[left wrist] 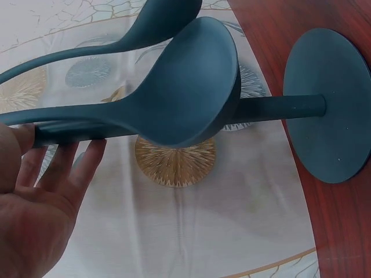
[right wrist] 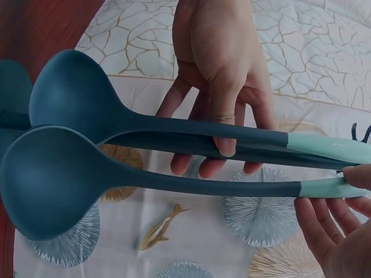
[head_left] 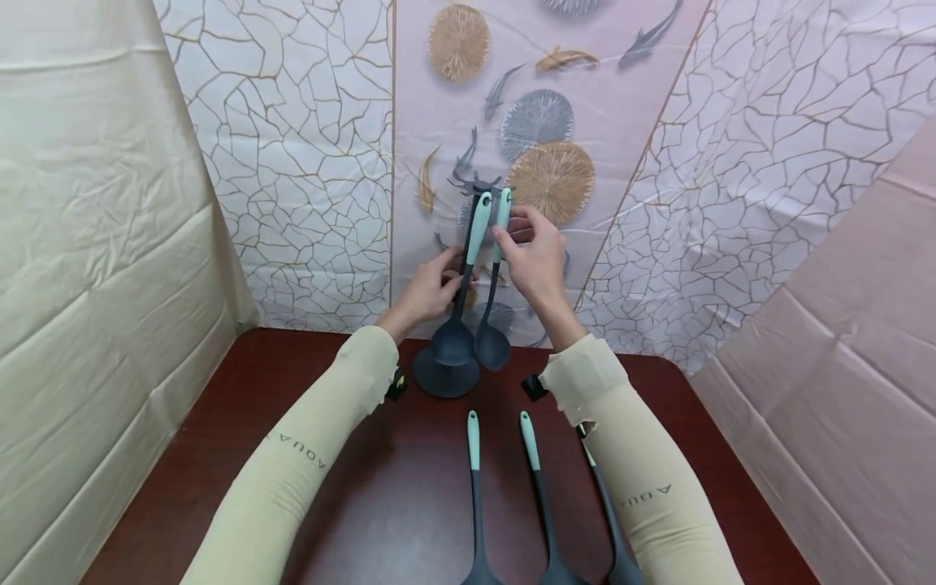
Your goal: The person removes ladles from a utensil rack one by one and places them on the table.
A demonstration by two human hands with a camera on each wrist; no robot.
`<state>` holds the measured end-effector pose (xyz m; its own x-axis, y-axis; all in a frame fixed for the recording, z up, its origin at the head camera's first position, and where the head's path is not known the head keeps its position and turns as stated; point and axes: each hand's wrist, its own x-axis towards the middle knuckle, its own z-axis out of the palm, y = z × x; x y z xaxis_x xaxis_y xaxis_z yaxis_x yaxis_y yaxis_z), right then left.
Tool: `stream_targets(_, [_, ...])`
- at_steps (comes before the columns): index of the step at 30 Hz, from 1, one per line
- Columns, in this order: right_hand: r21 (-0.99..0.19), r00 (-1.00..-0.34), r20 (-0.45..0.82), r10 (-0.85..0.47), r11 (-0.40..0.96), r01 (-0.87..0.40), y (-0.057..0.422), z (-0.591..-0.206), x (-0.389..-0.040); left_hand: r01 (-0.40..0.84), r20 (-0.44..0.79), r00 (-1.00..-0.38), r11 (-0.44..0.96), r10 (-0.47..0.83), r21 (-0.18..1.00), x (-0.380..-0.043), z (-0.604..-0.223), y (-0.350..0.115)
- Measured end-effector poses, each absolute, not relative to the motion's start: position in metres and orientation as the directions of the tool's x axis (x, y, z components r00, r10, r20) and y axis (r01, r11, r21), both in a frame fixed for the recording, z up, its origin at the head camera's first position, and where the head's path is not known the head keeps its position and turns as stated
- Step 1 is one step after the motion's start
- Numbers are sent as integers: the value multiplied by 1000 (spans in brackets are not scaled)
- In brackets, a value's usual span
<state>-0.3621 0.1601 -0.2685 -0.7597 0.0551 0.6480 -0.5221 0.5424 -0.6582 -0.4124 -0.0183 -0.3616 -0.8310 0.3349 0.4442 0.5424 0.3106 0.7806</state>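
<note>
A dark utensil stand with a round base (head_left: 444, 380) and hooks at its top (head_left: 475, 185) stands near the table's back edge. My left hand (head_left: 427, 288) grips its pole (left wrist: 272, 109), thumb on one side and fingers on the other. One ladle (head_left: 453, 341) with a mint handle hangs in front of the pole. With my right hand (head_left: 535, 252) I pinch the mint handle of a second ladle (head_left: 492, 345), to the right of the first. Its handle end is at a hook; whether the hook passes through the hole I cannot tell.
Three more mint-handled utensils lie on the dark red table (head_left: 351, 504): a left one (head_left: 477, 504), a middle one (head_left: 543, 504) and a right one (head_left: 610, 520) partly behind my right sleeve. Their lower ends are cut off. Patterned cloth (head_left: 307, 162) hangs behind the table.
</note>
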Motion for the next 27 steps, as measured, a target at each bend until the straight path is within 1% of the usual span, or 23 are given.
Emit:
stream_targets(10, [-656, -754, 653, 62, 544, -523, 170, -271, -359, 533, 428, -841, 371, 330, 761, -412, -363, -13])
stream_targets(17, [-664, -737, 672, 71, 497, -558, 177, -268, -352, 532, 423, -839, 350, 342, 771, -412, -363, -13])
stream_targets(22, [-657, -738, 671, 65, 513, -552, 178, -265, -349, 522, 415, -845, 350, 338, 778, -411, -362, -17])
stream_targets(27, [-635, -723, 688, 60, 531, -561, 180, -263, -345, 529, 427, -843, 360, 327, 769, -410, -361, -19])
